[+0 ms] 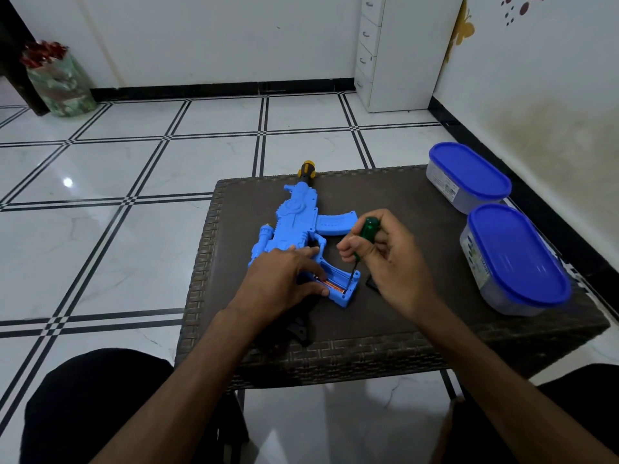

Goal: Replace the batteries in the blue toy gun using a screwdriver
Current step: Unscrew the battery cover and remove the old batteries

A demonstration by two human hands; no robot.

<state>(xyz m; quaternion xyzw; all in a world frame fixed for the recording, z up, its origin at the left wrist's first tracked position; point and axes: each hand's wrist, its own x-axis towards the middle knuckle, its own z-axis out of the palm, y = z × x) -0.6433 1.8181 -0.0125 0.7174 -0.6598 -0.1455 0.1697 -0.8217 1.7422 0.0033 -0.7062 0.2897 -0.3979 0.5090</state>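
the left hand (284, 279) was laid flat over the rear of the blue toy gun (294, 229), its fingers fairly straight and pressing the grip end down on the worktop (418, 316). the right hand (382, 259) was closed round the green-handled screwdriver (363, 244), whose shaft was slanted down and to the left into the open battery compartment (338, 285). a copper-coloured battery (330, 284) was seen lying in that compartment, just beyond the left fingertips. whether the tip was touching the battery or the compartment wall could not be made out.

the step in hand was judged to be the prising out of the old battery. it would best be done with the tip slid under one end of the cell and levered gently, the gun being pinned so that it could not skid; the spring contact should be spared.

a small dark piece (371, 283), possibly the cover, was lying under the right hand. beyond both hands the body of the gun was stretched away, its yellow-and-black muzzle (306, 170) at the far edge. to the right of the right hand two blue-lidded containers (495, 222) were set, well apart from the gun.
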